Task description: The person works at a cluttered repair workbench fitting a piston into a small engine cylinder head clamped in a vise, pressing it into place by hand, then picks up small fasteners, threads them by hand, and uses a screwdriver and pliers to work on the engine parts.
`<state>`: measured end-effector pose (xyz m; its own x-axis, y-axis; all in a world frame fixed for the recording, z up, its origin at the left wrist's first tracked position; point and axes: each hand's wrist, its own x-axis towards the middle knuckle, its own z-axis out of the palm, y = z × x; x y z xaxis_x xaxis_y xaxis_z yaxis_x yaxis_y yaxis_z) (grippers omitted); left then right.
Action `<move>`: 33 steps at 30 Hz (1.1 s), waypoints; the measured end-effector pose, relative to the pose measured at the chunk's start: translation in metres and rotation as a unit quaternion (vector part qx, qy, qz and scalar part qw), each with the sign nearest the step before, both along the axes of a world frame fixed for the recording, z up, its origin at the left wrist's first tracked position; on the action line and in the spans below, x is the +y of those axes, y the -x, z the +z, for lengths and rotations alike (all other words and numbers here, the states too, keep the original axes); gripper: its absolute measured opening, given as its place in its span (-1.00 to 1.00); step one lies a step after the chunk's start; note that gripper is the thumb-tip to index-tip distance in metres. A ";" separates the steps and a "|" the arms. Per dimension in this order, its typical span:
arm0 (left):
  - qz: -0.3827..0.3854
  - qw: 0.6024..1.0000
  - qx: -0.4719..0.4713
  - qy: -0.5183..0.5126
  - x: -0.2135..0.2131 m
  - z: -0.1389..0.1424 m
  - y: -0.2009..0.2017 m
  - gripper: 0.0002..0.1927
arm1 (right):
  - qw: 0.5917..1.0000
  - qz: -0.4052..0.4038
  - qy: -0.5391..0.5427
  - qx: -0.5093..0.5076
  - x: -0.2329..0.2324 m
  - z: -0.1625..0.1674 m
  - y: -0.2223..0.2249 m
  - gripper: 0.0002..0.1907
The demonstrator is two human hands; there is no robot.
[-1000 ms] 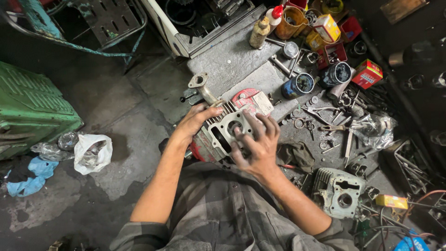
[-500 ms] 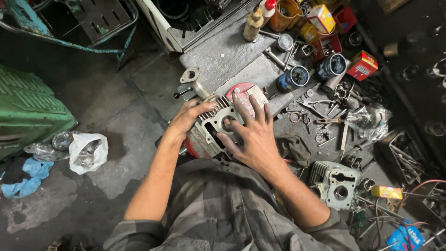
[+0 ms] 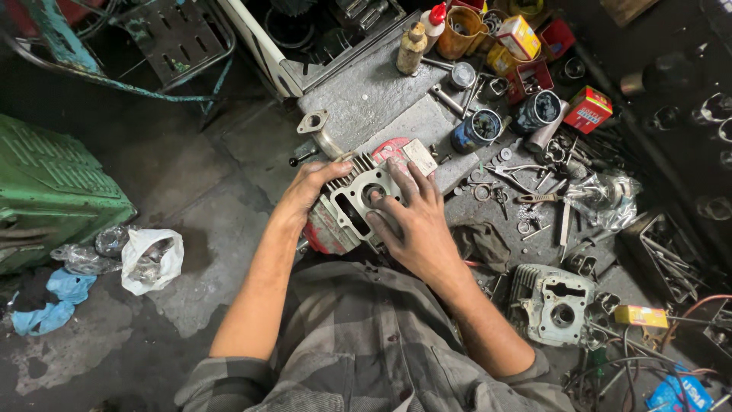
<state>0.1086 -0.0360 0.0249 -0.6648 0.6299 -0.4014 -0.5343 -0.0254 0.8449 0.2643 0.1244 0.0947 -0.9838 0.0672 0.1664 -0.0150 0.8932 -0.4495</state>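
A grey finned engine cylinder block [image 3: 352, 200] rests on a round red disc [image 3: 324, 233] on the floor in front of me. My left hand [image 3: 309, 187] grips the block's left finned edge. My right hand [image 3: 412, 217] lies flat on the block's top face, fingers spread and pressing a small pale sheet [image 3: 419, 155] against it. A metal pipe with a flange [image 3: 316, 130] sticks out just beyond the block.
A second grey engine casing [image 3: 553, 304] lies at right. Cans, small boxes, bottles and loose tools [image 3: 526, 179] crowd the grey slab [image 3: 366, 99] behind. A green metal case [image 3: 46, 191] and a white plastic bag [image 3: 151, 259] sit at left.
My right hand has slid across the block's top face toward the far right edge. The left hand keeps its grip on the fins. The view has shifted slightly.
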 end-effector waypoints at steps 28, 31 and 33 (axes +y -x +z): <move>0.005 0.998 -0.062 -0.013 0.004 -0.012 0.002 -0.29 | 0.998 -0.004 -0.021 0.056 -0.002 -0.009 -0.003 -0.67; -0.012 0.997 -0.067 -0.037 0.004 -0.016 0.003 -0.27 | 0.997 -0.012 -0.023 0.067 -0.006 -0.006 0.002 -0.69; 0.000 0.998 -0.046 -0.045 0.005 -0.018 0.003 -0.23 | 0.998 -0.015 -0.025 0.057 -0.009 -0.005 0.006 -0.65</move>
<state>0.1051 -0.0314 0.0072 -0.6280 0.6660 -0.4026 -0.6100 -0.1000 0.7861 0.2587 0.1155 0.0894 -0.9557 0.0859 0.2816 -0.0359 0.9152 -0.4013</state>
